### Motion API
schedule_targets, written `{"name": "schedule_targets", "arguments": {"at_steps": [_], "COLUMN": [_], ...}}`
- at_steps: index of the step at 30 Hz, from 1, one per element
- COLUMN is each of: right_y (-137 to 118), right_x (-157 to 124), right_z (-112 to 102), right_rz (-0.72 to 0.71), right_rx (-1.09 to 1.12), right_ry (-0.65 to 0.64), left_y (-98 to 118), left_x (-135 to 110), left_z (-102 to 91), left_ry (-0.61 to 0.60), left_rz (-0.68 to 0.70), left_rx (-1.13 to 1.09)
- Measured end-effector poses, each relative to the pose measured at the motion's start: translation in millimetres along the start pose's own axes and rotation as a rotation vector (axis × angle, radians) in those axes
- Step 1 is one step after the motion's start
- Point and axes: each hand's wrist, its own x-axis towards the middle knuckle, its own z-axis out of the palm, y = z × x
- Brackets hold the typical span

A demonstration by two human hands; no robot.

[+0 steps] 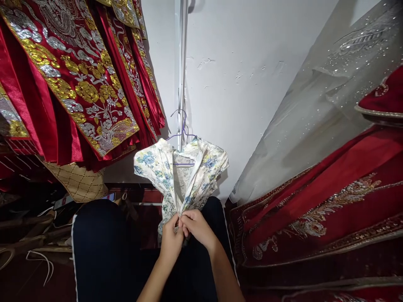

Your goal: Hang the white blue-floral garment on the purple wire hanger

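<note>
A white dress (163, 172) with blue and yellow flowers hangs on a thin purple hanger (184, 126). Its front is parted in a V from the collar down to my hands. My left hand (172, 233) pinches the fabric at the bottom of that V. Right beside it, my right hand (197, 226) is closed on the other front edge, fingertips touching those of the left. Whatever small fastening may lie between my fingers is hidden. Below my hands the dress drops between my knees.
Red garments with gold and silver embroidery (88, 90) hang at upper left. A white pole (181, 63) stands against the wall. Sparkly white tulle (292, 113) and a dark red embroidered garment (315, 218) fill the right. A phone (64, 202) and cables lie at lower left.
</note>
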Motion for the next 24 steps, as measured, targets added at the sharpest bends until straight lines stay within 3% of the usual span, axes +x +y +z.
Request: {"name": "schedule_targets", "arguments": {"at_steps": [2,4,7,12,14,16,18,20,24], "right_y": [-2.8,-14.8,-58.7,-156.1,-173.1,-171.7,-159.1,-146.0,-143.7], "right_x": [0.5,5.7,24.7,62.1,66.3,63.7,58.7,55.0,53.3], "right_z": [-4.3,-11.7,-30.0,-44.7,-37.4,-27.7,-20.3,-16.5,-14.9], "right_rz": [0.003,-0.033,-0.155,-0.358,-0.431,-0.469,-0.466,-0.445,-0.474], "right_rx": [0.042,0.085,0.126,0.213,0.254,0.262,0.229,0.187,0.111], "right_ry": [0.054,0.212,0.404,0.438,0.47,0.462,0.417,0.384,0.371], "left_y": [-0.9,-1.9,-4.7,-8.4,-6.6,0.9,18.4,47.7,123.2], "left_x": [2.5,5.3,10.8,22.9,27.5,33.4,43.0,57.3,97.6], "left_z": [-2.0,-4.7,-8.9,-12.1,-10.4,-9.5,-12.8,-22.7,-53.6], "left_ry": [-0.025,-0.061,-0.135,-0.223,-0.265,-0.319,-0.349,-0.3,-0.01], "left_rz": [0.022,0.038,0.03,0.071,0.096,0.113,0.153,0.234,0.468], "left_rx": [0.041,0.088,0.175,0.362,0.412,0.435,0.393,0.272,0.106]}}
